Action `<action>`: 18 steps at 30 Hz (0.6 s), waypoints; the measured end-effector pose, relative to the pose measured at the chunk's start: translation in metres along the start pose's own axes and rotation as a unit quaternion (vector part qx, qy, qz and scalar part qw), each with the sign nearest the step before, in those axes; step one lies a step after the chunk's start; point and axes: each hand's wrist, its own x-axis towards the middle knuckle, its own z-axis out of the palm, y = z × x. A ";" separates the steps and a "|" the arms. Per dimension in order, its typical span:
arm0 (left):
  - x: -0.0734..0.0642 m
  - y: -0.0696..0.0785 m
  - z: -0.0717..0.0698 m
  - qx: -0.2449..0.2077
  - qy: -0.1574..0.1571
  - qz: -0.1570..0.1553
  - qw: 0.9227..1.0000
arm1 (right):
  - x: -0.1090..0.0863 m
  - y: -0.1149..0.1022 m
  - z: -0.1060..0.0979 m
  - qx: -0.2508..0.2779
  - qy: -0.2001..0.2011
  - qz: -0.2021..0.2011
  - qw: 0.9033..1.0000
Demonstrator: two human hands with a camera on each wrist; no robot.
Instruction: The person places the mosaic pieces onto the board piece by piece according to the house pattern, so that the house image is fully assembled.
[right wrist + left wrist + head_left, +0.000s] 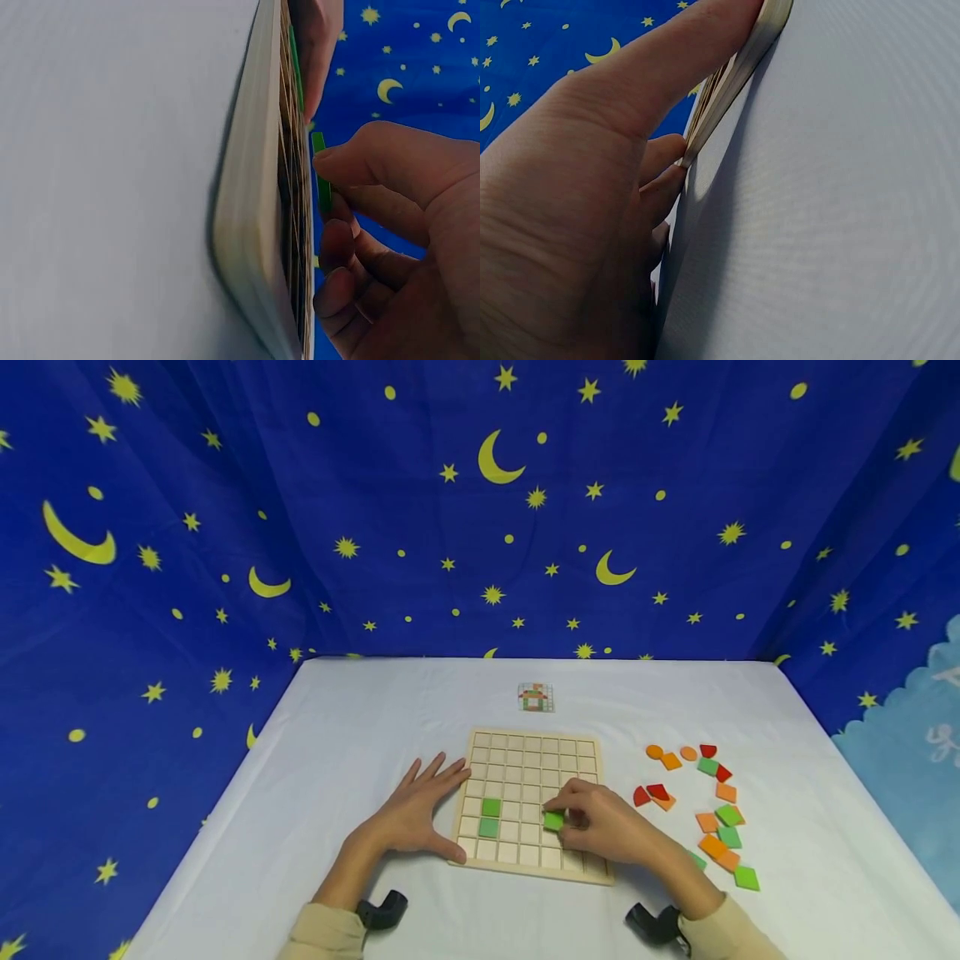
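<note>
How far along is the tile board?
Early. Done: two green square tiles lie in the wooden grid board. In hand: the right hand pinches a third green tile over the board; the left hand touches its left side. Remaining: likely the loose red, orange and green pieces; the pattern card shows those colours.

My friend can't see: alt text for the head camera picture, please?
A person's right hand pinches a green square tile above a gridded wooden board; the left hand touches its left edge. Loose coloured tiles lie to the right, a pattern card beyond.

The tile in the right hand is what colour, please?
The tile is green, seen best in the head view.
</note>
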 end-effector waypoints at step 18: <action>0.000 -0.001 0.000 0.005 0.000 0.004 1.000 | 0.015 -0.023 0.018 -0.013 -0.013 -0.034 0.999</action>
